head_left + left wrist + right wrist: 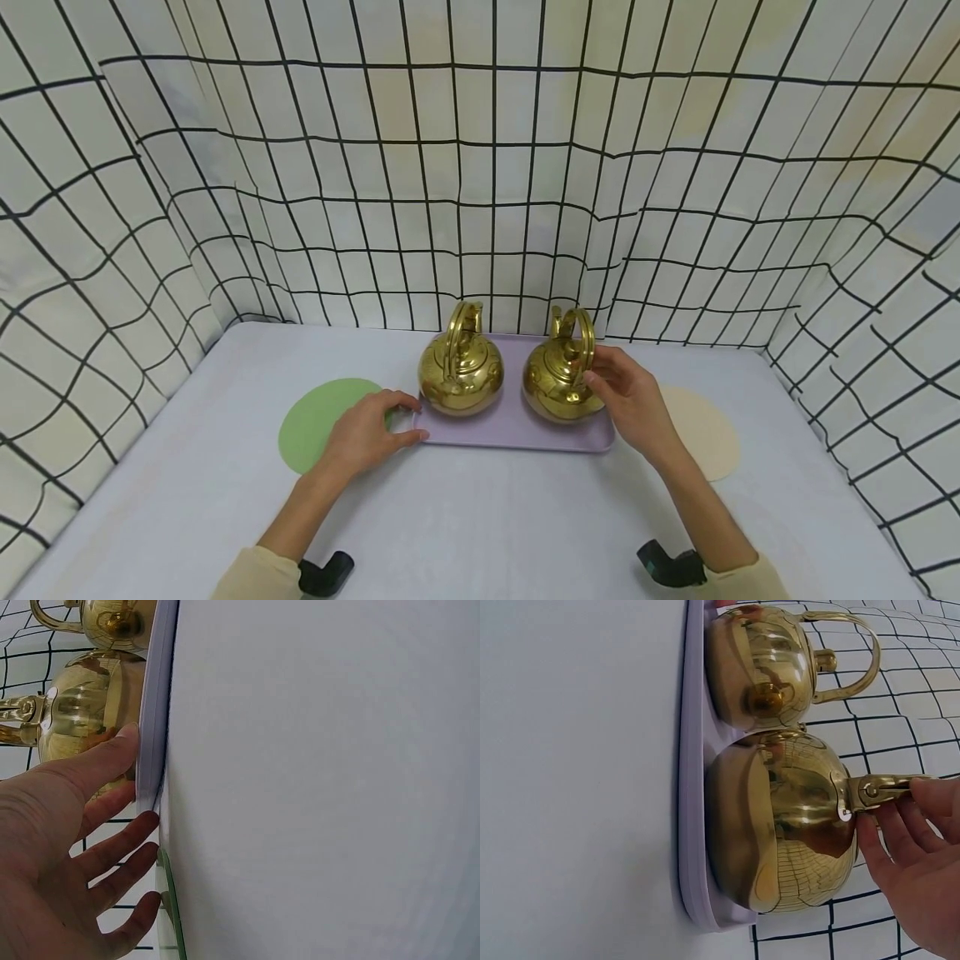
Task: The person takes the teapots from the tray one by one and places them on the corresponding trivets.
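Two round brass teapots with arched handles stand side by side on a lilac tray. My right hand (632,402) is at the right teapot (555,387), its thumb on the near side of the handle and its fingers behind. In the right wrist view that handle (885,789) lies between thumb and fingers. The left teapot (461,375) has no hand on it. My left hand (366,435) rests at the left end of the tray (517,435), thumb and forefinger touching its rim (152,712). The other fingers (124,881) spread loosely beside it.
A green round mat (311,425) lies left of the tray, partly under my left hand. A cream round mat (708,433) lies to the right, partly behind my right forearm. White walls with a black wire grid (495,200) enclose the white table (495,525).
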`<state>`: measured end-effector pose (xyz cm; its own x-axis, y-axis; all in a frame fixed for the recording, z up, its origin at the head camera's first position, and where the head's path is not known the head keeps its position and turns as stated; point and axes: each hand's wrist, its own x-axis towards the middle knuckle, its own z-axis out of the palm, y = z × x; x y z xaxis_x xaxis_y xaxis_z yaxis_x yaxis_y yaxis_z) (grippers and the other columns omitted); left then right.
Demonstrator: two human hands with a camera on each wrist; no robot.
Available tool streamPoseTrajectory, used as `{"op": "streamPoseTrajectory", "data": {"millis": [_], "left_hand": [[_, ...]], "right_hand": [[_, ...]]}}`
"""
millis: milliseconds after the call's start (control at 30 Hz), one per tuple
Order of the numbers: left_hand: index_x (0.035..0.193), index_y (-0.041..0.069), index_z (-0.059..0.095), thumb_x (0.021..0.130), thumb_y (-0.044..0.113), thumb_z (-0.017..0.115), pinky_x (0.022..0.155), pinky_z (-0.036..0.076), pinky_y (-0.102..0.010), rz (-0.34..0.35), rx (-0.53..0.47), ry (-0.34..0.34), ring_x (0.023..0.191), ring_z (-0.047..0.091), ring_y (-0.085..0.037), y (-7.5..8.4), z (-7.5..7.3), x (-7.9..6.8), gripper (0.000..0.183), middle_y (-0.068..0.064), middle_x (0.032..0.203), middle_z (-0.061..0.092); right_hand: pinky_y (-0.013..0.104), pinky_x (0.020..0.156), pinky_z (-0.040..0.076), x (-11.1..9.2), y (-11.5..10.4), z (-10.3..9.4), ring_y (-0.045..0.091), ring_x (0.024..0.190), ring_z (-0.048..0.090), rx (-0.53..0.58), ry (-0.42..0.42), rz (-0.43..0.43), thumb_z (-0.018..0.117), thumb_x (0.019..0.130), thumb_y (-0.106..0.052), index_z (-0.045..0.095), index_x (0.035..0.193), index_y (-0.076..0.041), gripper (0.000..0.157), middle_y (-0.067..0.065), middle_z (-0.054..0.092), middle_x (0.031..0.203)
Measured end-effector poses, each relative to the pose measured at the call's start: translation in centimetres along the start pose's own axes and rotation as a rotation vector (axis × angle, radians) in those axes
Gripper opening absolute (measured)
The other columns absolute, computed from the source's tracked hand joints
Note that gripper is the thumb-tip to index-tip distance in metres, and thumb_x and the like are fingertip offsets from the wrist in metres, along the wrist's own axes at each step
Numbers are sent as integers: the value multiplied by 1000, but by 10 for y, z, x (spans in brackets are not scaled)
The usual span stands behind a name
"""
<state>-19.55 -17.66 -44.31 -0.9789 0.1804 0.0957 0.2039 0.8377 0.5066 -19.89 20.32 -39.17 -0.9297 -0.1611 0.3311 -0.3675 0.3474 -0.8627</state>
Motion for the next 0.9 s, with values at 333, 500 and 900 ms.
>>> {"op": "streamPoseTrajectory", "data": {"millis": [333, 500, 900], "left_hand": [[120, 19, 75, 83, 37, 88, 104, 54, -55, -9, -15, -5, 125, 66, -35, 0, 1, 1, 43, -10, 129, 74], [119, 18, 75, 83, 35, 88, 105, 54, -55, -4, -24, -3, 125, 67, -35, -1, 1, 0, 42, -9, 128, 75], [117, 19, 75, 83, 37, 88, 102, 55, -53, 7, -23, 8, 121, 68, -32, -3, 2, 0, 41, -7, 125, 75]], "right_hand": [[12, 87, 57, 2, 1, 1, -1, 99, 67, 9, 41, -16, 64, 100, 2, 63, 131, 4, 31, 25, 72, 116], [12, 89, 57, 2, 3, 0, -3, 100, 67, 8, 50, -3, 65, 100, 1, 64, 131, 3, 31, 24, 72, 119], [11, 92, 56, 2, 3, -5, -9, 104, 65, -37, 55, 12, 65, 101, -4, 64, 135, -1, 34, 21, 72, 125]]}}
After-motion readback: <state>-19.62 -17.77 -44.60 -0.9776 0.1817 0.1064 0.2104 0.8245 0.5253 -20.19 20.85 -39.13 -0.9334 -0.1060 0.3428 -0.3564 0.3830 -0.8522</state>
